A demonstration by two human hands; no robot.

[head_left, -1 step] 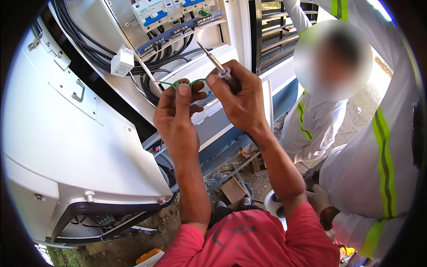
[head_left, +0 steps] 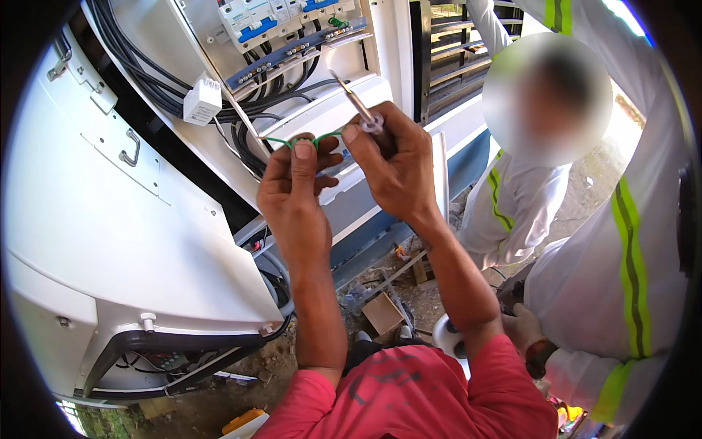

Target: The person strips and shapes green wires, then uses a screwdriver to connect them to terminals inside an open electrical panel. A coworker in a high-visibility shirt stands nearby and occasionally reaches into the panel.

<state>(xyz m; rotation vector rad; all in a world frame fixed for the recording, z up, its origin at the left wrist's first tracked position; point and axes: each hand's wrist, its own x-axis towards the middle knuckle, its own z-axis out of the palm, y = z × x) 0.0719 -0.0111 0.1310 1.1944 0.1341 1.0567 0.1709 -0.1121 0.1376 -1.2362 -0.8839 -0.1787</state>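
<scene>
A thin green wire point(head_left: 327, 134) runs between my two hands in front of the open electrical box. My left hand point(head_left: 298, 192) is closed, pinching the wire under its thumb where it looks coiled or looped, and a short end sticks out to the left. A screwdriver point(head_left: 356, 101) with a clear-looking handle lies in my right hand point(head_left: 401, 167), its metal tip pointing up and left. The same hand's thumb and forefinger pinch the wire's other end. Most of the screwdriver's handle is hidden by the fingers.
Above are circuit breakers point(head_left: 257, 29) and a blue terminal strip point(head_left: 292, 53). Black cables point(head_left: 150, 73) hang left beside a small white box-shaped part point(head_left: 202, 101). A white cabinet door point(head_left: 146, 227) fills the left. Co-workers in white sleeves point(head_left: 614, 256) stand close on the right.
Both hands have shifted very slightly to the right, carrying the wire and the screwdriver along. The grips look the same.
</scene>
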